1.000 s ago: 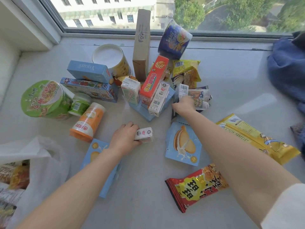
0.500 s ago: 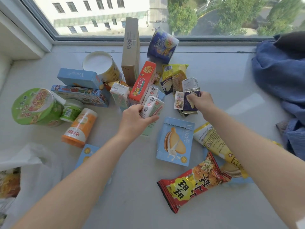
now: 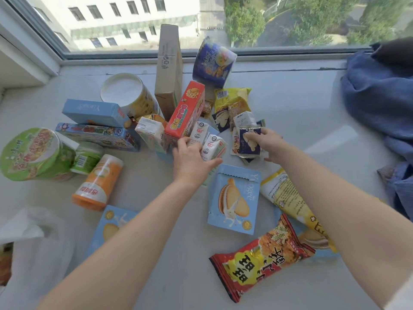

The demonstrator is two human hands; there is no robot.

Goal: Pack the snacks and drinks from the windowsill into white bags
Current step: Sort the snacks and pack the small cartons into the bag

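Snacks and drinks lie spread over the grey windowsill (image 3: 290, 113). My left hand (image 3: 190, 157) grips a small white milk carton (image 3: 212, 147) and touches a second small carton (image 3: 199, 133) beside the red biscuit box (image 3: 186, 110). My right hand (image 3: 264, 142) holds a bunch of small snack packets, a dark blue packet (image 3: 249, 142) in front. A white bag (image 3: 33, 249) lies open at the lower left with some snacks inside. A light blue sandwich-biscuit pouch (image 3: 234, 198) lies between my arms.
Left: a green noodle bowl (image 3: 33, 153), an orange drink bottle (image 3: 98, 182), blue boxes (image 3: 93, 113). Back: a tall brown carton (image 3: 168, 70), a dark blue cup (image 3: 213, 61), a yellow tub (image 3: 127, 92). Front right: a red snack bag (image 3: 257, 258), a yellow packet (image 3: 288, 198). Blue cloth (image 3: 380, 97) at right.
My left hand carried the small white carton from the near sill up to the cartons by the red box. My right hand gathered the small packets and lifted them slightly.
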